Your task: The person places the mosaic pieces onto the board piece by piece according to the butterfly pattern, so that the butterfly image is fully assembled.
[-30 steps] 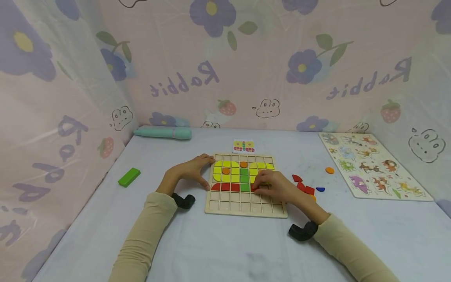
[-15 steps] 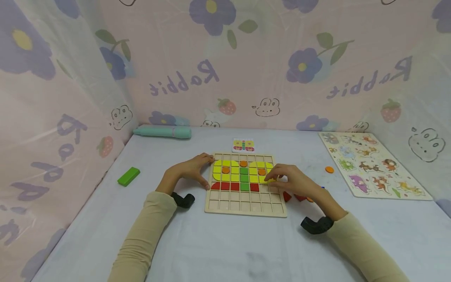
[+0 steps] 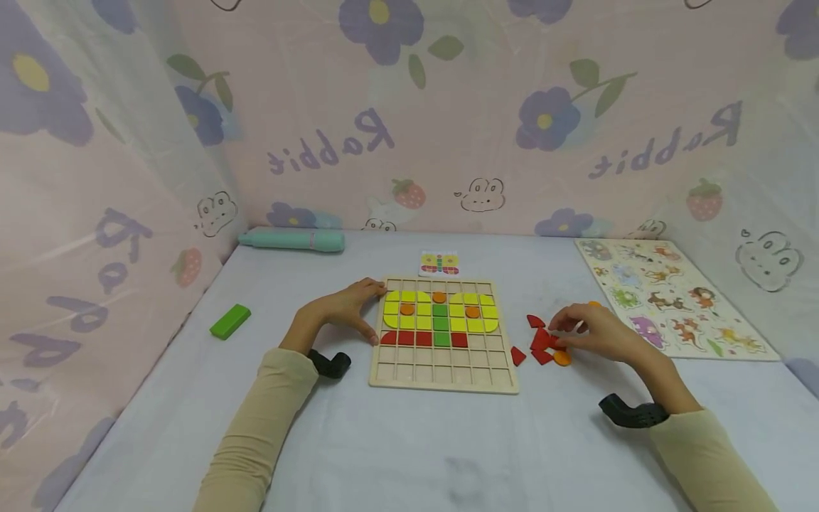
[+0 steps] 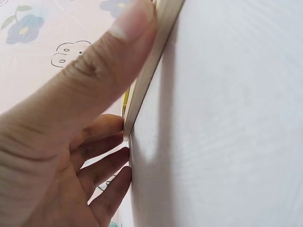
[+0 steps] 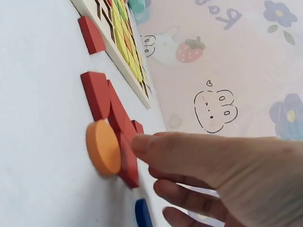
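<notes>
A wooden grid board point(image 3: 441, 373) lies in the middle of the table in the head view, with yellow, green, red and orange pieces set in its cells. My left hand point(image 3: 339, 309) touches the board's left edge, thumb and fingers spread apart; the left wrist view shows the thumb point(image 4: 132, 23) against that edge. Right of the board, my right hand point(image 3: 591, 331) is over a small heap of red pieces point(image 3: 539, 338), fingers bent. In the right wrist view its thumb point(image 5: 144, 144) meets a red piece, and the forefinger is mostly hidden. An orange disc point(image 3: 562, 358) lies against the heap.
Behind the board lies a small pattern card point(image 3: 439, 263). An animal puzzle board point(image 3: 678, 299) is at the right, a green block point(image 3: 230, 321) at the left, and a teal tube-shaped object point(image 3: 291, 240) at the back. A blue piece point(image 5: 143, 213) sits near the right fingers.
My right hand has left a red piece in the board's red row, right of the green column, and moved right to the loose red pieces. The left hand has stayed at the board's edge.
</notes>
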`<state>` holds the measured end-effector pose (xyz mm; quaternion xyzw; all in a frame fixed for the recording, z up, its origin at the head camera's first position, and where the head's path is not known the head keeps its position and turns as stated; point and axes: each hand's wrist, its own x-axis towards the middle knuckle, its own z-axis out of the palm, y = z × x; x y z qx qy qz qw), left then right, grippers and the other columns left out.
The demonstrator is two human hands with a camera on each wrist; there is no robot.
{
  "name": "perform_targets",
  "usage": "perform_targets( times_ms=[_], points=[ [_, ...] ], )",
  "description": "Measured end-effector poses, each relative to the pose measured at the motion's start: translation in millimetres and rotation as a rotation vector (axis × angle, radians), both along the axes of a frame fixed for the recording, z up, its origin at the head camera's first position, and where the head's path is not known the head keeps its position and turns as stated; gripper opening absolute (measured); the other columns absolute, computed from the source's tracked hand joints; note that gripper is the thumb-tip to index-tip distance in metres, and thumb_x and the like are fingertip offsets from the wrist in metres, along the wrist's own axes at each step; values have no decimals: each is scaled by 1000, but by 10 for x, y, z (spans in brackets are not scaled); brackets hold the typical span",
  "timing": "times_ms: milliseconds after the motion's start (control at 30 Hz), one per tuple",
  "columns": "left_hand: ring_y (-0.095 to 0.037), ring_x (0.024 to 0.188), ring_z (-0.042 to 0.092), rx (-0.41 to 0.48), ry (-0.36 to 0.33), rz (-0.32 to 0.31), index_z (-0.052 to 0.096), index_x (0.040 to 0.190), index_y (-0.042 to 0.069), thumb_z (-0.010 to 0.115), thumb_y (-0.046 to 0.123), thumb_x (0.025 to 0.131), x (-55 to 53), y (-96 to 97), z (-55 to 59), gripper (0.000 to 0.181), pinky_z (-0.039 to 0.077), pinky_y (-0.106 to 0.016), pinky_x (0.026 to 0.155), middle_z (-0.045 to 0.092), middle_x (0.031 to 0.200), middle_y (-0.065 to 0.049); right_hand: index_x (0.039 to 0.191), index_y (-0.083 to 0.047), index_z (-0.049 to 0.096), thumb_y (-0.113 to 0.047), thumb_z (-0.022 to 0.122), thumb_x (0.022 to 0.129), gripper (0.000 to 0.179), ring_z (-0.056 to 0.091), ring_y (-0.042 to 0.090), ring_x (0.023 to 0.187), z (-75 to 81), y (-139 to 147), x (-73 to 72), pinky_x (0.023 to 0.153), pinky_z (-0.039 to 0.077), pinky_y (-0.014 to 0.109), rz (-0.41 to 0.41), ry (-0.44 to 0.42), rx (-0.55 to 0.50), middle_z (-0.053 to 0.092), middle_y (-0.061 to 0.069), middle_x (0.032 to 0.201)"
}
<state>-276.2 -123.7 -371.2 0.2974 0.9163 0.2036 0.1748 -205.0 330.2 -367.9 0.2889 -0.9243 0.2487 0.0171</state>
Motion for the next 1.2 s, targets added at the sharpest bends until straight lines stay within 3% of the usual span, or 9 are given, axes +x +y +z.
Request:
perform_targets(
  times_ms=[167, 433, 567, 633, 733, 900, 1067, 1200],
  points=[
    [-27, 138, 23, 2, 2, 1, 34, 142, 7, 85, 38, 64, -3, -17, -19, 98, 21, -43, 113, 29, 147, -11, 93, -9, 66, -15, 78, 75, 22, 55, 9, 73, -1, 6, 10, 65, 51, 25, -10, -63, 29, 63, -7, 82],
    [-27, 138, 22, 7, 2, 0, 35, 142, 7, 85, 39, 64, -4, -28, -30, 99, 21, -44, 113, 29, 147, -11, 95, -6, 67, -7, 75, 76, 21, 55, 11, 76, 3, -17, 6, 69, 51, 27, -48, -63, 99, 62, -5, 83],
    [-26, 138, 22, 3, 2, 3, 34, 143, 7, 85, 39, 63, 1, -27, -29, 99, 21, -43, 113, 28, 147, -10, 95, -6, 69, -9, 76, 75, 22, 57, 12, 77, -2, -15, -2, 71, 52, 31, -50, -35, 102, 64, -5, 84],
    [-26, 138, 21, 5, 3, 1, 33, 143, 8, 85, 40, 63, 6, -29, -24, 100, 21, -44, 113, 28, 148, -10, 95, -7, 69, -11, 77, 75, 22, 58, 11, 76, -8, -44, -7, 70, 53, 32, -41, 20, 78, 65, -6, 84],
    [-26, 139, 21, 5, 5, -2, 33, 143, 8, 85, 40, 64, 18, -31, -8, 100, 22, -43, 113, 27, 148, -9, 95, -9, 70, -12, 77, 75, 21, 59, 11, 77, -16, -178, -1, 71, 53, 34, -41, 82, 14, 67, -6, 86],
    [-26, 139, 20, 6, 0, -2, 33, 143, 8, 84, 40, 64, 11, -32, 1, 100, 22, -44, 113, 27, 149, -9, 94, -13, 69, -10, 78, 74, 22, 59, 12, 77, -61, -564, 3, 68, 53, 31, 40, 135, -83, 65, -8, 87],
    [-26, 138, 21, 11, 4, -2, 33, 143, 8, 84, 42, 63, -10, -33, -18, 101, 23, -44, 112, 27, 149, -9, 90, -16, 69, -14, 77, 76, 17, 58, 10, 79, -127, -919, -22, 70, 52, 29, 153, 118, -126, 65, -10, 86],
    [-25, 138, 22, 9, 7, -2, 33, 143, 8, 85, 42, 63, -23, -26, -38, 101, 23, -43, 112, 27, 148, -8, 89, -16, 71, -15, 77, 76, 14, 58, 8, 83, -167, -1070, -34, 75, 53, 29, 168, 101, -90, 65, -10, 88]
  ],
)
